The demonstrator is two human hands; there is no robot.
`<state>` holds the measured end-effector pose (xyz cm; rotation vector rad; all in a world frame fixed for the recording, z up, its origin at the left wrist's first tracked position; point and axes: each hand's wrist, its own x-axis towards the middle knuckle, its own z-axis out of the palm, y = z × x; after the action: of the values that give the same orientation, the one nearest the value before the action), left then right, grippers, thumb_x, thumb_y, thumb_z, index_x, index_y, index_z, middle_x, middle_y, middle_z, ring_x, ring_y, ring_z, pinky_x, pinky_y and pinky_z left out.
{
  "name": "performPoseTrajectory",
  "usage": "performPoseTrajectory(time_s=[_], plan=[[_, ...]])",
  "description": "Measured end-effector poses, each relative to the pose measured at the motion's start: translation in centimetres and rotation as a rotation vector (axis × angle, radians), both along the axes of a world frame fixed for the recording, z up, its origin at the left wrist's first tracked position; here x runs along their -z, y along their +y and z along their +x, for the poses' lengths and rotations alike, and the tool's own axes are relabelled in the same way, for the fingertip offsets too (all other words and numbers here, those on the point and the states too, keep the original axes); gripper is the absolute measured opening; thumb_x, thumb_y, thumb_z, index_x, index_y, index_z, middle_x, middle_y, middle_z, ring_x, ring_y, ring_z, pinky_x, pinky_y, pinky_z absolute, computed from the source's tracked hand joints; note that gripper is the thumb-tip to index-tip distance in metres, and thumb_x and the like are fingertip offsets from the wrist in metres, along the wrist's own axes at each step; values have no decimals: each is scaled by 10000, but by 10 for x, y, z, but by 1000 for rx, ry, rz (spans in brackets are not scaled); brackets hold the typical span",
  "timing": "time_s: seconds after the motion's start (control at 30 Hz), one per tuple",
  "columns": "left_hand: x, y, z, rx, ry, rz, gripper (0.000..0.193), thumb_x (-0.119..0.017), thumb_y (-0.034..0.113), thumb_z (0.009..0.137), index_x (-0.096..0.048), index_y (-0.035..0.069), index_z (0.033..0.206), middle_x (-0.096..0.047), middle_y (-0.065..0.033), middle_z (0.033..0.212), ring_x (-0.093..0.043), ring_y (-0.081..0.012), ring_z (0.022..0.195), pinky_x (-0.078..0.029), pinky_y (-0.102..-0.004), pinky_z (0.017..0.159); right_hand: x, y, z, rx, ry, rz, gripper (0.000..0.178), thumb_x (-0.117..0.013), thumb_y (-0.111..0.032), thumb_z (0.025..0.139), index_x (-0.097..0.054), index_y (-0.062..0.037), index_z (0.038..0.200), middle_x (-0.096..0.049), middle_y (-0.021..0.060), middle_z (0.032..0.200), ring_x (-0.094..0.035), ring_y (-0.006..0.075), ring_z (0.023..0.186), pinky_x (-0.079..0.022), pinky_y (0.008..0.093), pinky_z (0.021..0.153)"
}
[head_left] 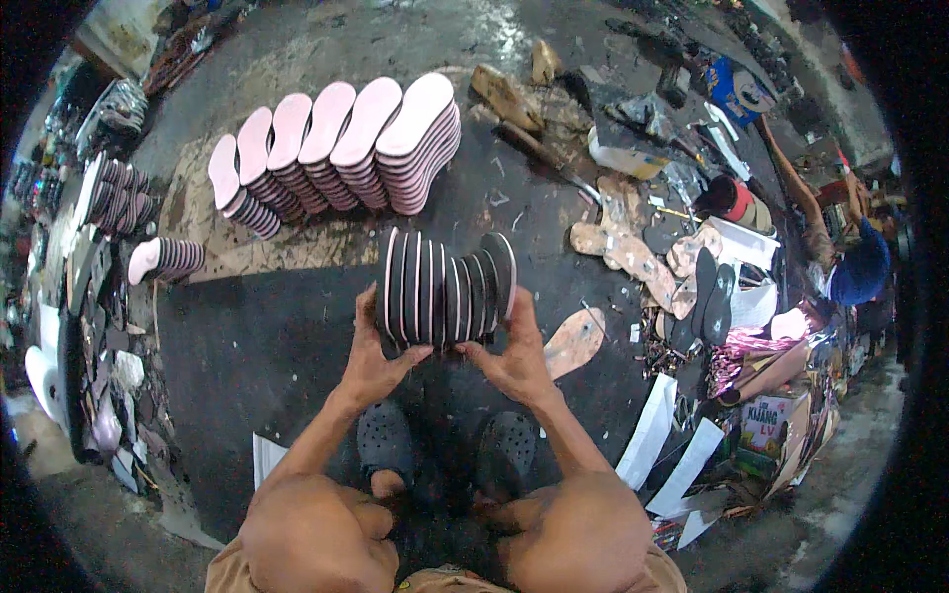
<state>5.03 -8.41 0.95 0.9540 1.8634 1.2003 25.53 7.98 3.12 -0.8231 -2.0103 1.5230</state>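
Between my two hands I grip a stack of shoe soles [445, 289], black with thin pale pink layers, turned on edge so the layers run upright. My left hand [381, 341] presses its left end, fingers behind and thumb at the lower edge. At the right end my right hand [512, 346] clasps it the same way, the two thumbs close together. Beyond the stack, several piles of pink-topped soles [420, 119] stand in a slanting row. One smaller pile of soles [178, 257] leans over at the left.
A black mat [257, 346] covers the floor before me. At right lie wooden sole patterns [633, 262], one loose pattern [575, 341], black soles [714, 296], a knife-like tool [544, 153], white strips [652, 430] and a box [766, 435]. A person in a blue cap [858, 267] works there.
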Motion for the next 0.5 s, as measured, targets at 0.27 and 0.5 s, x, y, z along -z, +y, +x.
performPoseTrajectory(time_s=[0.27, 0.5], plan=[[40, -15, 9, -50, -133, 69, 1085, -918, 225, 910, -186, 85, 1699, -400, -187, 1591, -453, -311, 1508, -399, -473, 1270, 4, 3, -2, 18, -69, 188, 796, -892, -293, 917, -513, -28, 1564, -698, 218, 1312, -728, 383, 1234, -574, 489, 1078], [79, -12, 3, 60, -426, -187, 1347, -938, 409, 859, -16, 27, 1765, -227, -226, 1806, -229, -330, 1677, -171, -493, 1379, 43, 24, 18, -62, -449, 123, 564, -758, -392, 1050, -668, -46, 1487, -717, 135, 1112, -727, 279, 1011, -578, 372, 937]])
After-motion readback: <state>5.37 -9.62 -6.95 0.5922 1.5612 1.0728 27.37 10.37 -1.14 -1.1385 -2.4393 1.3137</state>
